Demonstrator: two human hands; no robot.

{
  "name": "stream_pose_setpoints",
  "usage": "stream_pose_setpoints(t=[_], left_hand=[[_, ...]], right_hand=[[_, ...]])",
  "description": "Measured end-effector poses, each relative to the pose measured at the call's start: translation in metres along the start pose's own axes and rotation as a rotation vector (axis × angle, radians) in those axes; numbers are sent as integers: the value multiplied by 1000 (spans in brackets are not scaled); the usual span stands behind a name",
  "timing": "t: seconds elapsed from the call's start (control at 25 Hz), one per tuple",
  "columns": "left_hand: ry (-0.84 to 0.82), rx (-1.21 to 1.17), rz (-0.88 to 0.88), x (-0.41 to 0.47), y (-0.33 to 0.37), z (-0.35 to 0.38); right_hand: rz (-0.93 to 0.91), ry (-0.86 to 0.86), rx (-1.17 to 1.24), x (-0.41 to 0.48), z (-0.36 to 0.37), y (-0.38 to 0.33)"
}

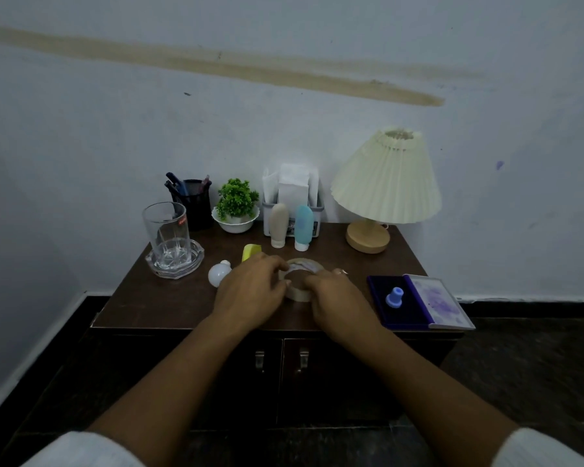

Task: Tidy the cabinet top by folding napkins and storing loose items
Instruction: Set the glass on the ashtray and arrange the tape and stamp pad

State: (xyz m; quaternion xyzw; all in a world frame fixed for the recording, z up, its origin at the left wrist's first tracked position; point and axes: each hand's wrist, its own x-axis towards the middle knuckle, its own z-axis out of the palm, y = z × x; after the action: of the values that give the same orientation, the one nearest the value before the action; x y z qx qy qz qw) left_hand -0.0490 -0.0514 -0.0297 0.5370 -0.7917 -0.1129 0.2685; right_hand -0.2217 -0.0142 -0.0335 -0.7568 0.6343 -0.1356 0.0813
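Tape roll (300,295) sits in the middle of the cabinet top (169,298). The left hand (250,288) and right hand (341,301) curl their fingers round its sides. A bump from the left hand could send the nearby light bulb (218,273) rolling off.

The cabinet (169,298) is dark brown, the lamp shade (386,178) cream and pleated, the plant (236,198) green. One tube (279,224) is beige, the other tube (303,227) light blue. The ink pad (408,315) is navy, its lid (442,301) purple-stained.
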Motion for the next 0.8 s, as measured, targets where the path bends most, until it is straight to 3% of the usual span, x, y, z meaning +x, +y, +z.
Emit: stream_pose_setpoints(t=[0.2,0.48,0.68,0.8], left_hand=[[85,88,-82,-1,-5,-10],[101,-194,36,15,28,9],[-32,-244,165,14,79,47],[-88,-213,188,15,101,66]], right_hand=[[-62,25,165,7,0,-10],[22,245,207,-26,-58,25],[327,342,170,-56,-82,94],[545,297,119,-70,-78,139]])
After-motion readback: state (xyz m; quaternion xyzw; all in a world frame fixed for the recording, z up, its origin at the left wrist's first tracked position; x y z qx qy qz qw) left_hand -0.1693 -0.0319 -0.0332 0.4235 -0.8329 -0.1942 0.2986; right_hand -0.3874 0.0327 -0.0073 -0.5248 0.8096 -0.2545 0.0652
